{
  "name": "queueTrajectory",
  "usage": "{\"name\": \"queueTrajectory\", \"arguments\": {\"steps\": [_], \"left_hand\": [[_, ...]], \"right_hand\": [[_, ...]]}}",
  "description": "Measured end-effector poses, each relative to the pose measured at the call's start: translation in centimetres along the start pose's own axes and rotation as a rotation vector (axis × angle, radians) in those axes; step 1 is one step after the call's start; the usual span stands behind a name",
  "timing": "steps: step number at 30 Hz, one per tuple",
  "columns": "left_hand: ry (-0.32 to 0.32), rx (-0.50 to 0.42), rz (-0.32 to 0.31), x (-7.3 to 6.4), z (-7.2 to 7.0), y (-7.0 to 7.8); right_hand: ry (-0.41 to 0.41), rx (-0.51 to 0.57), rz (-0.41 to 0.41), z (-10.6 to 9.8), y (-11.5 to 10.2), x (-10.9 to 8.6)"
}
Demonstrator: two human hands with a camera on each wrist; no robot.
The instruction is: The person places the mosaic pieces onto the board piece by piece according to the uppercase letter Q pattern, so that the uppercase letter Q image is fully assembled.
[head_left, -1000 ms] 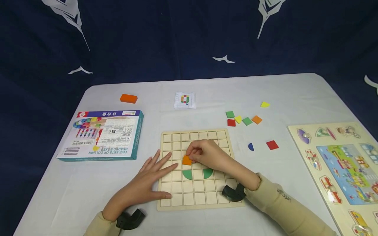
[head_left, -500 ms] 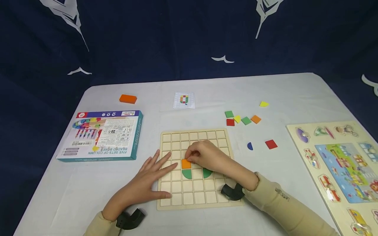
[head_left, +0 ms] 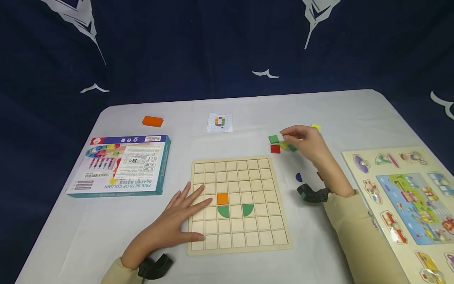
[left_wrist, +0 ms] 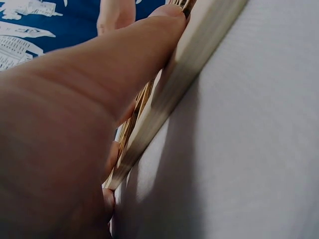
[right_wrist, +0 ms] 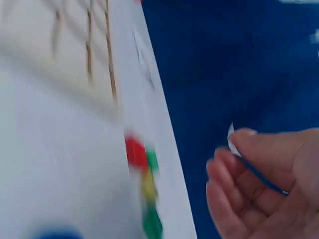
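Note:
My left hand rests with spread fingers on the left side of a wooden grid board; the left wrist view shows its thumb along the board's edge. An orange square tile lies flat in a cell, directly above a green quarter-circle tile. A second green quarter-circle sits two columns to the right. Over the loose tiles beyond the board, my right hand has loosely bent fingers, nothing visible between them. Near its fingertips are a green square, a red square and a yellow tile.
A blue half-circle lies right of the board. A pattern card lies at the back, an orange block and a boxed bead set to the left. A picture puzzle board occupies the right side.
The right hand set the orange tile flat into its cell, let go, and moved up and right to the loose tiles. The left hand stayed in place.

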State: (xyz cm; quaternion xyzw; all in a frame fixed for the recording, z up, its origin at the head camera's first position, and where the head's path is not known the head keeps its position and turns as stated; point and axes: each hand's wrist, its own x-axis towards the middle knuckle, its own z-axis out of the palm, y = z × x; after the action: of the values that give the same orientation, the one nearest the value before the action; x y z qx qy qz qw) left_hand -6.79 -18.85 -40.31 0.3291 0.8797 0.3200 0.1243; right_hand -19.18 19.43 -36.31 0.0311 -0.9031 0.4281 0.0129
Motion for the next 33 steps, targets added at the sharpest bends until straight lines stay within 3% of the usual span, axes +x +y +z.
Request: {"name": "queueTrajectory", "arguments": {"steps": [4, 6, 12, 17, 25, 33], "left_hand": [[-0.003, 0.002, -0.002, 0.0, 0.1, -0.1], [-0.002, 0.006, -0.003, 0.0, 0.1, -0.1], [0.0, 0.009, -0.004, 0.1, 0.1, -0.1], [-0.007, 0.004, -0.01, 0.0, 0.0, 0.0], [0.005, 0.001, 0.007, -0.3, 0.2, -0.1], [0.024, 0.019, 0.043, -0.1, 0.2, -0.1]], "right_hand": [[0.074, -0.162, 0.113, -1.7, 5.4, 1.5], [0.069, -0.19, 0.176, -2.3, 6.3, 1.5], [0.025, -0.171, 0.284, -3.1, 4.3, 0.0], [-0.003, -0.188, 0.295, -2.8, 3.7, -0.2], [-0.011, -0.208, 0.227, -2.4, 4.0, -0.4], [0.06, -0.162, 0.193, -2.9, 3.8, -0.7]]}}
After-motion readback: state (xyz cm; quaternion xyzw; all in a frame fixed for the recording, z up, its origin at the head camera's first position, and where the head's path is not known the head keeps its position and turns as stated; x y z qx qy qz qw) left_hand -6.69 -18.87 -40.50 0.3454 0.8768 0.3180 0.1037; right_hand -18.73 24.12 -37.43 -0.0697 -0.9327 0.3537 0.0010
